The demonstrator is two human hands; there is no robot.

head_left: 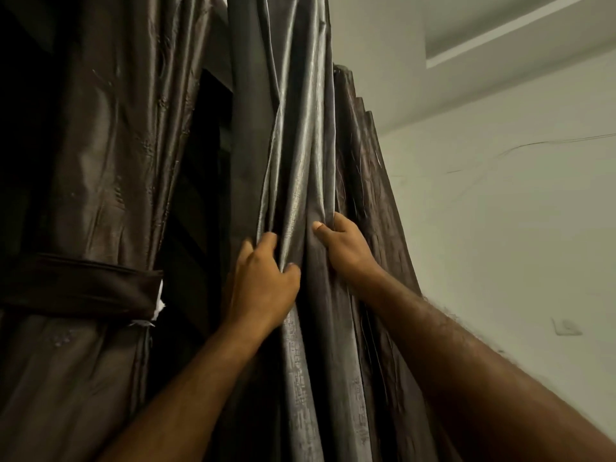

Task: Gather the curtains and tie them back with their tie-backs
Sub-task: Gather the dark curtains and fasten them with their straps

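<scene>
**Two hands bunch a grey curtain beside a white wall**

A person's left hand (pixel 263 281) gripped the front folds of a shiny grey curtain (pixel 300 145) of satin-like cloth, its fingers curled tightly into the pleats and its knuckles facing the camera. The right hand (pixel 348 253) grasped the same grey curtain just beside it and slightly higher, with the thumb (pixel 320 228) pressed flat on the front of the cloth and the fingers wrapped behind the bundle, out of sight. A narrow ridge of fabric stood between the two hands, which were close but not touching.

The grey curtain hung in the middle of the view, its long axis running top to bottom and leaning a little left toward the top (the wide lens bends the lines). Its folds drew in at the hands and spread again below them. No band could be seen around it.

To the left hung a crinkled brown curtain (pixel 110 145), cinched by a dark brown fabric tie-back (pixel 80 285) that wrapped it crosswise, with a scrap of white showing at the band's right end. A dark gap (pixel 206 195) separated it from the grey curtain.

Behind the right hand, a second brown curtain (pixel 366 168) fanned down against the bare white wall (pixel 500 228), which lay open to the right of the right forearm.
</scene>
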